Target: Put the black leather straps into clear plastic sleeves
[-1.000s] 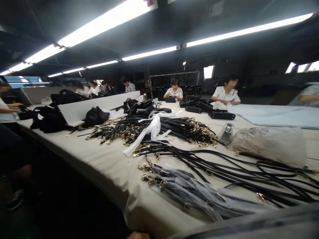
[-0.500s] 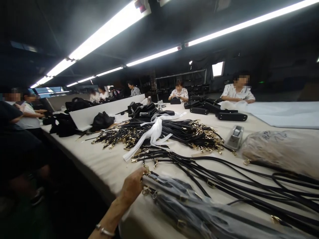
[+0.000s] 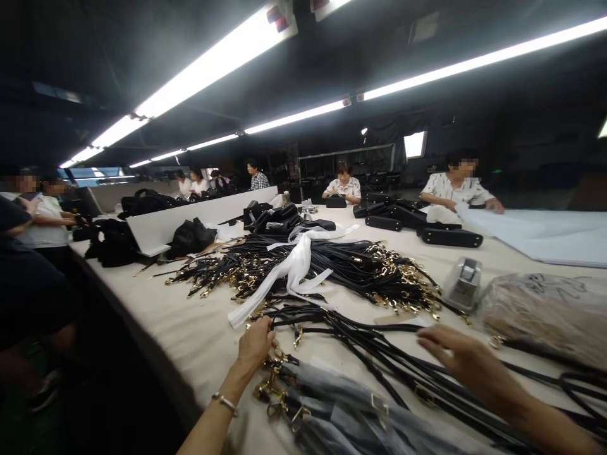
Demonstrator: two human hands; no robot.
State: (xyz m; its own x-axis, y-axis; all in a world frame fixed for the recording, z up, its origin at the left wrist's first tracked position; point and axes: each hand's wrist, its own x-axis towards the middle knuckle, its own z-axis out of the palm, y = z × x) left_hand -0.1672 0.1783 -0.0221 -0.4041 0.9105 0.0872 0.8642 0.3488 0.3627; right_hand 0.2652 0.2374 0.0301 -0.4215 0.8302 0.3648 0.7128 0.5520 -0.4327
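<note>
Several long black straps (image 3: pixel 353 335) with gold clasps run from the middle of the table toward the right. At their left ends is my left hand (image 3: pixel 256 344), its fingers closed on a black strap end; the fingertips are partly hidden. My right hand (image 3: pixel 467 363) reaches in from the right over these straps, fingers stretched out and a little blurred, with nothing visible in it. Nearest to me lie more black straps in clear plastic wrapping (image 3: pixel 341 404), their gold clasps just below my left hand. Behind, a large bundle of black straps (image 3: pixel 332 265) is tied with a white strip (image 3: pixel 298 259).
A tape dispenser (image 3: pixel 463 284) and a stuffed clear plastic bag (image 3: pixel 540 309) stand at the right. Black cases (image 3: pixel 450 237) lie farther back. A white divider (image 3: pixel 199 212) crosses the table (image 3: pixel 142 303). Co-workers sit across it and others stand at the left.
My right hand has come into view from the right. My left hand has moved slightly up and left, off the plastic-wrapped straps to the loose strap ends. The view has tilted slightly up.
</note>
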